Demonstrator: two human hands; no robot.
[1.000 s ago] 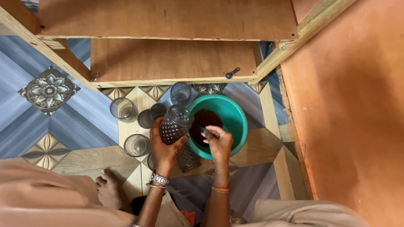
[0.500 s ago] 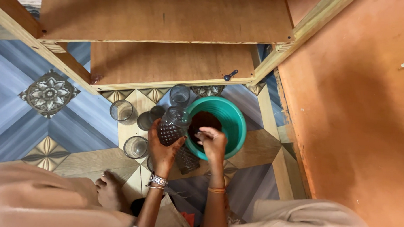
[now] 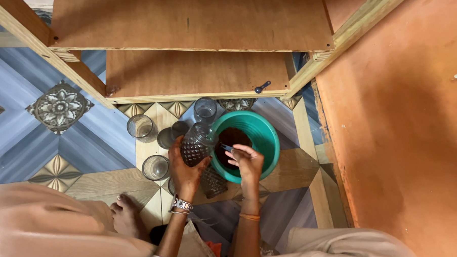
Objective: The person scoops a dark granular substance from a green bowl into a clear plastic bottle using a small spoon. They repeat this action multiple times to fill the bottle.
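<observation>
Left hand (image 3: pixel 185 168) is wrapped around a textured glass jar (image 3: pixel 196 144), holding it tilted with its mouth toward the green bowl (image 3: pixel 265 141), jar off the floor and just beside the bowl's left rim. Right hand (image 3: pixel 247 163) is closed on a small spoon (image 3: pixel 227 147), thin handle pinched in the fingers, tip over the dark powder (image 3: pixel 231 140) in the bowl; whether the spoon is loaded is hard to tell at this size. Risks: the jar mouth is narrow and angled, so a loaded spoon could clip the rim and drop powder on the patterned floor (image 3: pixel 86 138) or back into the bowl. The jar is held one-handed in the air, and a slip of the grip would likely drop it onto the second textured jar (image 3: pixel 213 181) lying right under the wrists, glass on glass. Several empty glasses stand close on the left: one (image 3: pixel 154 167) near the left wrist, one (image 3: pixel 140 126) farther out, one (image 3: pixel 205 109) by the bowl's top edge, a darker one (image 3: pixel 171 133) between them; an elbow or forearm swing could knock any over. A bare foot (image 3: pixel 125 217) sits near the glasses, so broken glass there would be bad. The bowl is light plastic by the look of it; a push from the right hand on its rim could tip or slide it toward the wooden shelf (image 3: pixel 197 74) legs.
</observation>
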